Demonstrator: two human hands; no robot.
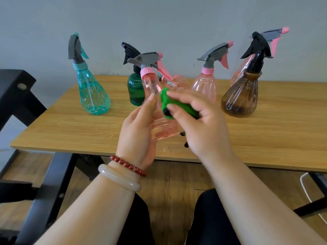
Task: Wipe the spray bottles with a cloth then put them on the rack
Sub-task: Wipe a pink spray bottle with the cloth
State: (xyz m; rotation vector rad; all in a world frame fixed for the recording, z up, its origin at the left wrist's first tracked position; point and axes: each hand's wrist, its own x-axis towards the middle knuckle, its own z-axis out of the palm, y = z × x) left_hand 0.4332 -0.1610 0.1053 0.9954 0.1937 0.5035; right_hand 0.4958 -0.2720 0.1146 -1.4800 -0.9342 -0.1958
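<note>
My left hand (139, 131) grips a clear pink spray bottle (151, 85) with a grey and pink trigger head, held upright above the table's near edge. My right hand (198, 121) pinches a green cloth (169, 103) and presses it against the bottle's right side. On the wooden table (70, 128) stand a teal bottle (92, 92), a dark green bottle (135, 89), a pink bottle (206, 85) and a brown bottle (241, 98). Another pink bottle (238, 73) is behind the brown one. A further pink bottle (178, 82) is partly hidden behind the held one.
A black frame (19, 89), perhaps the rack, stands at the left beside the table. A wall rises right behind the bottles. My knees in dark trousers (210, 218) are under the near edge. A white cable (306, 191) lies on the floor at the right.
</note>
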